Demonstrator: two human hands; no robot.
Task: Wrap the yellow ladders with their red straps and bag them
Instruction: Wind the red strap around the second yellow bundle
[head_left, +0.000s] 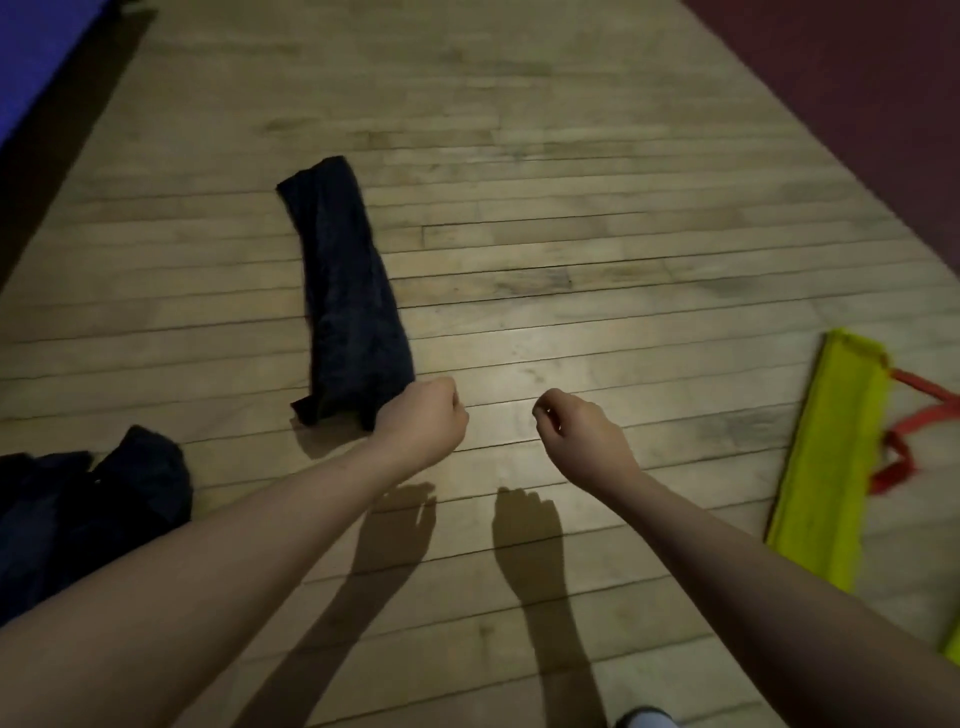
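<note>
two bare hands reach out over a pale wooden plank floor, both forearms entering from the bottom of the frame. left hand, just left of centre, is curled into a loose fist with the fingers folded in; it sits right at the lower end of a long dark bag, and whether the fingers pinch any of the fabric cannot be told, since the back of the hand hides the contact. right hand, just right of centre, is also curled, thumb and fingertips drawn close together with nothing visible between them, and it hangs above bare boards. both hands throw dark shadows on the floor below them.

the dark bag lies stretched out from the upper middle of the frame down to the left hand, slightly tilted, filled out along its length. a second heap of dark fabric lies crumpled at the lower left edge, partly behind the left forearm.

at the right edge a yellow ladder lies folded flat in a long bundle, well apart from both hands. its red strap trails loose beside it, not wound around the bundle.

a blue mat fills the upper left corner and a dark red surface the upper right.
</note>
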